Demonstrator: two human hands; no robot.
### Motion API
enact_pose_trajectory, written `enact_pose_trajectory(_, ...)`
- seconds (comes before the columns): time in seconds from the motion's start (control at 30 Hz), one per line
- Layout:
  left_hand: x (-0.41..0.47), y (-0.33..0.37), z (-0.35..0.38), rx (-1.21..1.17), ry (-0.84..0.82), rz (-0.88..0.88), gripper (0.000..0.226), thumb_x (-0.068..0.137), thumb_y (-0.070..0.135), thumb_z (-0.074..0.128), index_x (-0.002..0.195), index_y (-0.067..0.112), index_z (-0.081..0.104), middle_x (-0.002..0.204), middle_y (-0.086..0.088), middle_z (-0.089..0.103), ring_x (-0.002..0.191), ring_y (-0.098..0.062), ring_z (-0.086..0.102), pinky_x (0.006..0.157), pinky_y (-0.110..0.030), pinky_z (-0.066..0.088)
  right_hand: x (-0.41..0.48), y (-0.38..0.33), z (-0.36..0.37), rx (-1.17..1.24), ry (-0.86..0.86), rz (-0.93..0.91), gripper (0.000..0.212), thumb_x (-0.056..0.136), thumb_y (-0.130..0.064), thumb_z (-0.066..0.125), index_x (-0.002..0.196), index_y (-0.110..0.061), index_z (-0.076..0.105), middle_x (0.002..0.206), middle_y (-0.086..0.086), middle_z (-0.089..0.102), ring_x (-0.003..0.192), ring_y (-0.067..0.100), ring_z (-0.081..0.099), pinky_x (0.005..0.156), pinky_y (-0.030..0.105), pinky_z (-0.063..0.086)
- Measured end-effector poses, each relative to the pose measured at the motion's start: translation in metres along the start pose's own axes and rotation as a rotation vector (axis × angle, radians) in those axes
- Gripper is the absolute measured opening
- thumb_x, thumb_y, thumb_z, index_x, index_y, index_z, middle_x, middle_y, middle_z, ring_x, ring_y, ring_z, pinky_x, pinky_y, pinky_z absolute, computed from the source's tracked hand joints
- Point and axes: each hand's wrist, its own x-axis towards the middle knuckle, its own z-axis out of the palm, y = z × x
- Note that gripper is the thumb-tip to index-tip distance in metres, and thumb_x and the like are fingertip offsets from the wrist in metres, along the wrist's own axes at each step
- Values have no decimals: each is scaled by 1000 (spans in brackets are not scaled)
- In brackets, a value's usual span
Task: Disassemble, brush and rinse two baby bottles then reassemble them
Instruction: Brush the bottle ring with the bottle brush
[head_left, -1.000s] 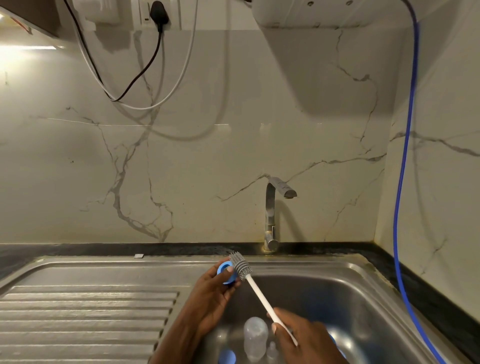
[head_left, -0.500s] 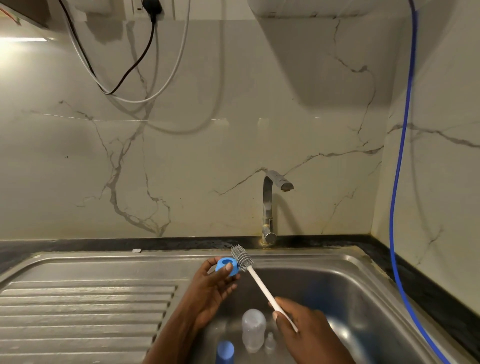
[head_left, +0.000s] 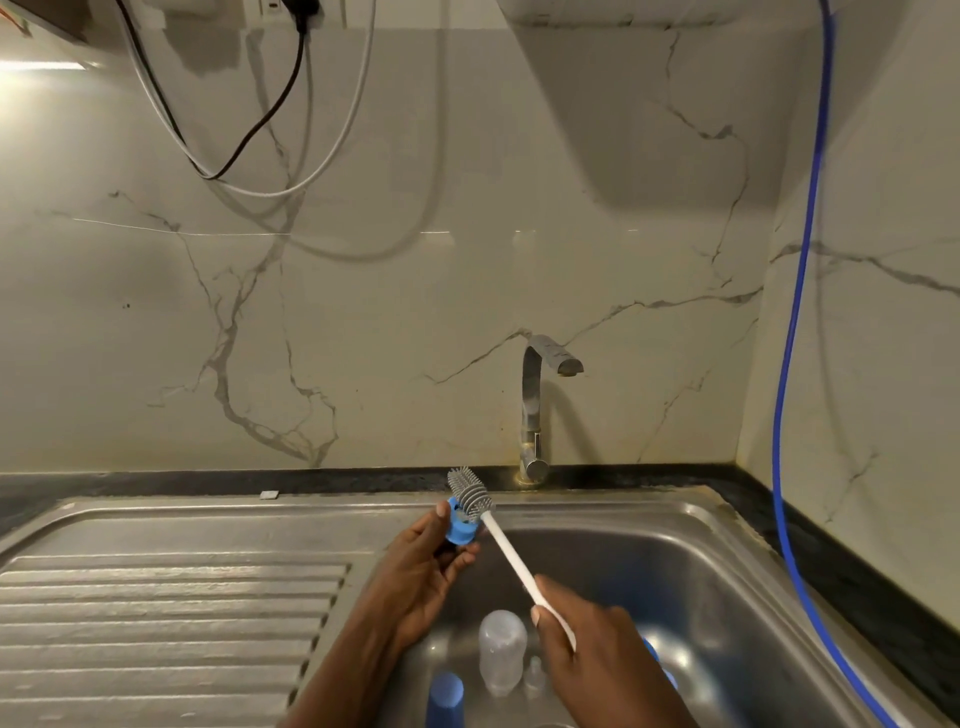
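Observation:
My left hand (head_left: 423, 569) holds a blue bottle ring (head_left: 460, 526) above the sink's left rim. My right hand (head_left: 597, 654) grips the white handle of a bottle brush (head_left: 506, 545); its grey bristle head (head_left: 470, 492) rests against the ring's top. Down in the sink basin (head_left: 691, 587) a clear bottle body (head_left: 501, 649) lies on the bottom, with a small clear nipple (head_left: 535, 675) beside it. A blue cap (head_left: 445, 696) stands at the lower edge. More blue parts (head_left: 660, 665) show partly behind my right hand.
A steel tap (head_left: 535, 405) rises behind the basin, with no water running. The ribbed steel drainboard (head_left: 166, 623) spreads to the left. A blue hose (head_left: 795, 364) hangs down the right wall. Black and white cables (head_left: 249, 135) loop on the marble wall above.
The ring has turned in my left hand so its side now faces me, and the brush head has moved onto its top. The view has tilted slightly upward.

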Motion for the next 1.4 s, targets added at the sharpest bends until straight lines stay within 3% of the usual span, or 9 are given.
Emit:
enact_pose_trajectory(0.07, 0, 4, -4, -35, 5, 32, 33, 96, 28, 52, 111, 0, 63, 94, -20, 74, 79, -26, 70, 63, -28, 61, 2, -2, 9, 43, -34, -5, 38, 97, -52, 33, 132, -50, 47, 121, -1, 62, 110, 14, 56, 88, 19, 37)
enact_pose_trajectory(0.17, 0, 10, -8, -99, 14, 37, 37, 91, 31, 54, 107, -1, 63, 89, -20, 74, 83, -28, 68, 64, -29, 60, 6, -5, 15, 131, -74, -19, 35, 105, -27, 35, 100, -10, 65, 120, 25, 61, 116, 31, 55, 103, 29, 37)
enact_pose_trajectory(0.33, -1, 3, 0, -34, -28, -48, 49, 81, 35, 61, 113, -2, 63, 99, -24, 70, 85, -29, 66, 67, -31, 61, -3, -7, -6, 32, 30, -50, 38, 101, -49, 36, 138, -56, 34, 118, -3, 58, 112, 11, 54, 85, 11, 39)
enact_pose_trajectory(0.6, 1, 8, -9, -70, -3, 81, 34, 90, 28, 54, 108, 0, 63, 87, -16, 75, 78, -24, 71, 64, -27, 60, -4, -5, 1, 61, -93, -112, 35, 96, -56, 32, 128, -51, 47, 112, -8, 59, 106, 7, 57, 81, 11, 38)
enact_pose_trajectory(0.9, -1, 6, -3, -17, -82, -4, 33, 89, 24, 56, 113, 2, 64, 104, -23, 72, 91, -31, 67, 67, -30, 62, 14, 17, 9, 20, -54, -53, 34, 97, -46, 43, 130, -49, 50, 117, -4, 66, 117, 18, 55, 92, 21, 40)
enact_pose_trajectory(1.03, 5, 6, -7, -10, -99, 19, 42, 75, 8, 65, 115, -4, 57, 116, -28, 64, 93, -33, 71, 70, -31, 62, 24, 33, -14, 115, -9, -36, 23, 96, -39, 52, 114, -39, 64, 80, -13, 67, 78, 2, 64, 63, 6, 40)
enact_pose_trajectory(1.13, 9, -1, -11, 131, -83, 38, 44, 69, 3, 73, 108, 0, 53, 106, -29, 63, 85, -30, 73, 67, -28, 60, 32, 48, -37, 206, 26, 47, 16, 99, -30, 49, 104, -38, 62, 49, -11, 55, 39, 2, 50, 40, 13, 37)
enact_pose_trajectory(1.3, 13, -10, -15, 463, -190, 111, 47, 77, 25, 79, 120, 13, 65, 111, -15, 71, 103, -30, 69, 90, -42, 54, 38, 72, -41, 244, 32, 131, 18, 100, -32, 47, 102, -24, 64, 56, 0, 52, 36, 9, 44, 38, 23, 40)
enact_pose_trajectory(1.4, 7, -14, -6, 651, -223, 177, 39, 79, 26, 72, 116, 15, 69, 109, -6, 73, 106, -21, 69, 87, -28, 56, 40, 80, -37, 286, 32, 180, 18, 99, -32, 47, 103, -24, 63, 60, 2, 56, 36, 13, 47, 37, 23, 41)
